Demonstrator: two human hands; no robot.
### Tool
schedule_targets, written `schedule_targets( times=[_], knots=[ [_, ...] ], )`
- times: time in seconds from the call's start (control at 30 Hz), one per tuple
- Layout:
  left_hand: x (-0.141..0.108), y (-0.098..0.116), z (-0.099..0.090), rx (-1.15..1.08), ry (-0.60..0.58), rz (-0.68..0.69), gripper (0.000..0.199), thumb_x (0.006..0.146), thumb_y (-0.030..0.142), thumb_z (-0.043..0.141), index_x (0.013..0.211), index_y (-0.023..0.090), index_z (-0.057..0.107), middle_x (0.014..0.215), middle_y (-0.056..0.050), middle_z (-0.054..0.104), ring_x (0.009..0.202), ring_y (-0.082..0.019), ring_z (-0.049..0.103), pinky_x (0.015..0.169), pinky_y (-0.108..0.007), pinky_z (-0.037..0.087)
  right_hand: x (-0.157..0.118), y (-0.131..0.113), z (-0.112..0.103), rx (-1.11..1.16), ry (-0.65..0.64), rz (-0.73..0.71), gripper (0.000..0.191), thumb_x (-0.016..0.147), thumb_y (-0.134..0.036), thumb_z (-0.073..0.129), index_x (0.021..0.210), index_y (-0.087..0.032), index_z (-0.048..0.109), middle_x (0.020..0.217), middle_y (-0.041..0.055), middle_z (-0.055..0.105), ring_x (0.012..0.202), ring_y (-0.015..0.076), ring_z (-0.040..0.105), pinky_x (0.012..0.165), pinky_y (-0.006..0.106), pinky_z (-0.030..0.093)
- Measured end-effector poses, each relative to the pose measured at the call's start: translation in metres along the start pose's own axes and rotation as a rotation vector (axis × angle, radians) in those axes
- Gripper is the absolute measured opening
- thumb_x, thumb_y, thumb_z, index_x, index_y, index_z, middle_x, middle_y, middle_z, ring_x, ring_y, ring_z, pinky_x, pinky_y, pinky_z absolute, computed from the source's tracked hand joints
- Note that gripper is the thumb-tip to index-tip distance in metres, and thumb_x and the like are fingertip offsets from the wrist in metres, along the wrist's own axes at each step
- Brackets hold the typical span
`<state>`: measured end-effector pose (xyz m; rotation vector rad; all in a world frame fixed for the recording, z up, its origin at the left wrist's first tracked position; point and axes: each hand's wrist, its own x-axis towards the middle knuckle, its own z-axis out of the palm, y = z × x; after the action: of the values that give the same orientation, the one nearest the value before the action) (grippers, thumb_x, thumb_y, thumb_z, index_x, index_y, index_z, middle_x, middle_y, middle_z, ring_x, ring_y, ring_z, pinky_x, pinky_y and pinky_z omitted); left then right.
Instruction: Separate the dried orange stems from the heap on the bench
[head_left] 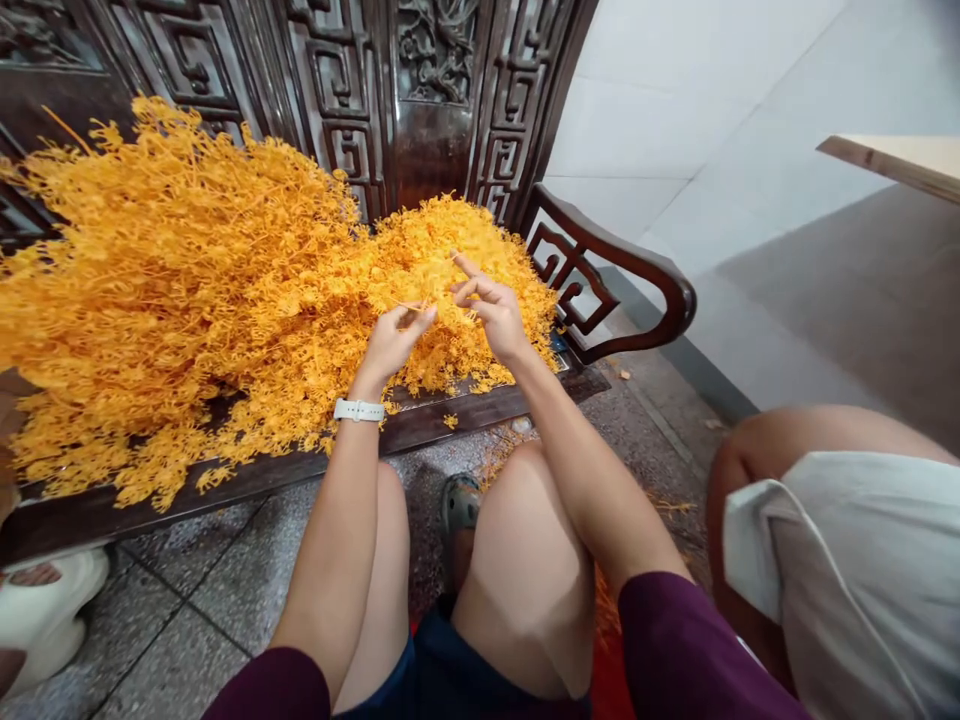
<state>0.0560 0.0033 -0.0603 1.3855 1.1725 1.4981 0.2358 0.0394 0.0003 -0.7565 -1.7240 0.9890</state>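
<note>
My left hand (pixel 397 345) pinches a thin orange-yellow stem (pixel 409 306) between thumb and fingertips. A blurred yellow sprig (pixel 439 278) at that stem lies between both hands. Just right of it is my right hand (pixel 491 308), its fingers stretched and apart; whether a fingertip touches the sprig is hard to make out. Under and behind both hands spreads a heap of orange-yellow branching sprigs (pixel 262 270), with small curled tips. It rests on a dark carved wooden bench (pixel 431 425).
The bench's curved armrest (pixel 660 290) stands to the right, before a pale wall (pixel 645 110). A wooden board edge (pixel 885 160) juts in at upper right. Another person's leg and light clothing (pixel 862 560) are close at right. A white shoe (pixel 52 610) is at lower left.
</note>
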Motion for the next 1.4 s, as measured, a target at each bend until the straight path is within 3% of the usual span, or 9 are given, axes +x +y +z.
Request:
schedule_targets(
  times=[0.1, 0.27, 0.4, 0.57, 0.73, 0.9, 1.03, 1.2, 1.4],
  knots=[
    [0.002, 0.002, 0.011, -0.295, 0.095, -0.08, 0.032, 0.09, 0.052, 0.074, 0.099, 0.021, 0.079, 0.094, -0.007, 0.072, 0.083, -0.017, 0.064, 0.075, -0.031, 0.053, -0.001, -0.003, 0.005, 0.137, -0.045, 0.087, 0.019, 0.084, -0.033, 0.059, 0.076, -0.02, 0.071, 0.146, 0.0052, 0.065, 0.142, 0.0341, 0.053, 0.104, 0.049, 0.049],
    [0.004, 0.002, 0.017, -0.399, 0.151, -0.114, 0.019, 0.084, 0.04, 0.082, 0.085, 0.021, 0.078, 0.092, -0.005, 0.072, 0.071, -0.012, 0.059, 0.069, -0.028, 0.051, 0.001, 0.003, 0.005, 0.231, 0.052, 0.279, 0.037, 0.088, -0.057, 0.06, 0.092, -0.024, 0.074, 0.144, 0.0056, 0.067, 0.115, 0.0264, 0.065, 0.088, 0.038, 0.053],
    [0.003, 0.002, 0.012, -0.415, 0.075, -0.165, 0.015, 0.087, 0.038, 0.079, 0.087, 0.023, 0.079, 0.096, -0.006, 0.076, 0.068, -0.012, 0.058, 0.064, -0.027, 0.048, 0.004, 0.01, 0.002, 0.309, 0.183, 0.315, 0.029, 0.084, -0.05, 0.067, 0.095, -0.023, 0.071, 0.129, 0.006, 0.073, 0.101, 0.0208, 0.065, 0.082, 0.035, 0.054],
    [0.004, 0.0, 0.011, -0.351, -0.009, -0.154, 0.017, 0.078, 0.034, 0.086, 0.085, 0.02, 0.082, 0.099, -0.008, 0.08, 0.089, -0.019, 0.07, 0.086, -0.035, 0.056, 0.006, 0.014, -0.001, 0.399, 0.243, 0.314, 0.027, 0.079, -0.037, 0.072, 0.102, -0.025, 0.064, 0.118, 0.005, 0.074, 0.093, 0.0169, 0.064, 0.08, 0.032, 0.054],
    [0.007, -0.007, 0.019, -0.302, 0.074, -0.121, 0.017, 0.084, 0.036, 0.083, 0.094, 0.023, 0.085, 0.111, -0.008, 0.082, 0.11, -0.023, 0.073, 0.106, -0.042, 0.053, 0.006, 0.019, 0.003, 0.253, 0.263, 0.307, 0.043, 0.076, -0.032, 0.08, 0.114, -0.027, 0.061, 0.096, 0.002, 0.068, 0.087, 0.0173, 0.061, 0.075, 0.032, 0.05],
    [0.01, -0.012, 0.016, -0.31, 0.182, 0.006, 0.015, 0.087, 0.036, 0.08, 0.096, 0.025, 0.085, 0.116, -0.008, 0.081, 0.113, -0.022, 0.073, 0.112, -0.045, 0.051, 0.006, 0.028, 0.006, -0.025, 0.142, 0.174, 0.027, 0.076, -0.031, 0.083, 0.099, -0.023, 0.071, 0.08, -0.0004, 0.056, 0.075, 0.0148, 0.051, 0.07, 0.032, 0.043],
    [0.009, -0.009, 0.012, -0.304, 0.223, 0.059, 0.017, 0.085, 0.037, 0.083, 0.095, 0.024, 0.085, 0.112, -0.008, 0.082, 0.111, -0.024, 0.074, 0.108, -0.046, 0.053, 0.006, 0.034, 0.006, -0.08, 0.111, 0.12, 0.018, 0.081, -0.035, 0.081, 0.091, -0.023, 0.072, 0.066, -0.0045, 0.043, 0.063, 0.0121, 0.036, 0.062, 0.03, 0.033],
    [0.007, -0.001, 0.014, -0.308, 0.343, 0.06, 0.01, 0.085, 0.032, 0.083, 0.089, 0.023, 0.084, 0.1, -0.007, 0.081, 0.097, -0.02, 0.072, 0.093, -0.037, 0.056, 0.007, 0.03, 0.004, -0.056, 0.16, 0.112, 0.014, 0.086, -0.03, 0.076, 0.081, -0.021, 0.066, 0.065, -0.0039, 0.043, 0.062, 0.0114, 0.036, 0.061, 0.03, 0.032],
    [0.01, -0.001, 0.009, -0.383, 0.512, -0.041, 0.013, 0.088, 0.034, 0.081, 0.083, 0.022, 0.079, 0.093, -0.005, 0.077, 0.088, -0.014, 0.066, 0.076, -0.025, 0.051, 0.01, 0.02, 0.0, 0.147, 0.273, 0.232, 0.02, 0.092, -0.021, 0.063, 0.076, -0.022, 0.05, 0.074, -0.0023, 0.043, 0.065, 0.0109, 0.04, 0.065, 0.027, 0.04]
  ],
)
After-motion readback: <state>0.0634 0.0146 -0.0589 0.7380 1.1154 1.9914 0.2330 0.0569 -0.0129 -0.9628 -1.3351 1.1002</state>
